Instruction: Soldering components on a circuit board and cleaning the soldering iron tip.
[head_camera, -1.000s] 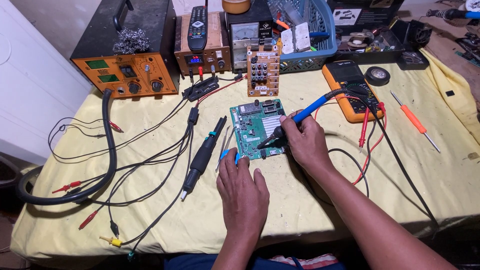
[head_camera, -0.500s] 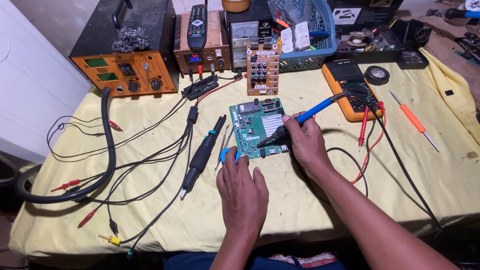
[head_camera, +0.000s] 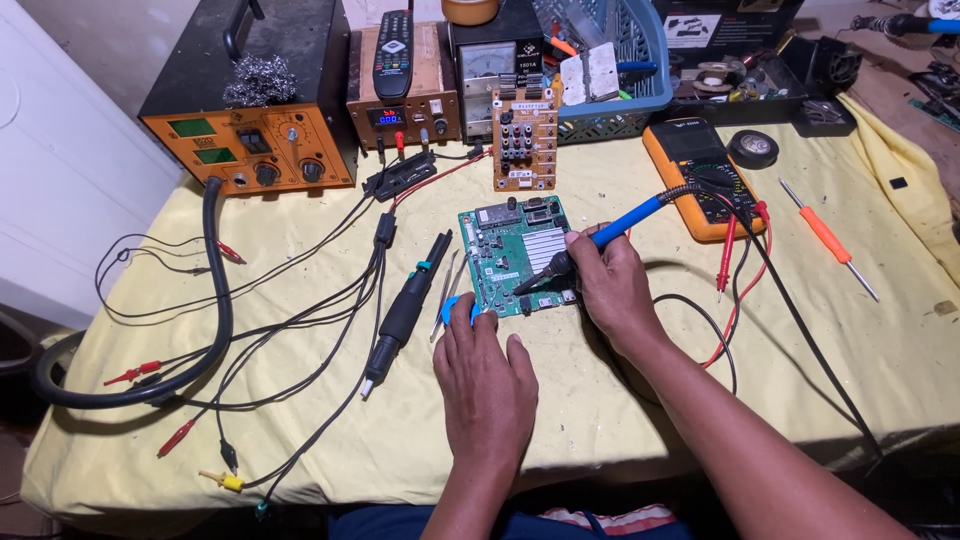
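Note:
A green circuit board (head_camera: 505, 245) lies on the yellow cloth at the table's middle. My right hand (head_camera: 610, 285) grips a blue-handled soldering iron (head_camera: 625, 222), its tip resting on the board's lower right part. My left hand (head_camera: 485, 375) lies flat on the cloth just below the board, fingertips at its lower left corner beside a small blue object (head_camera: 455, 310). Metal tweezers (head_camera: 445, 290) lie left of the board.
A black hot-air handpiece (head_camera: 405, 310) and several cables lie to the left. An orange rework station (head_camera: 250, 150), a power supply (head_camera: 400, 115), a small brown board (head_camera: 523, 140), a blue basket (head_camera: 625, 70), an orange multimeter (head_camera: 700, 175), black tape (head_camera: 752, 148) and an orange screwdriver (head_camera: 825, 235) stand around.
Both hands stay at the board. The soldering iron tip has shifted only slightly on the board's lower right part.

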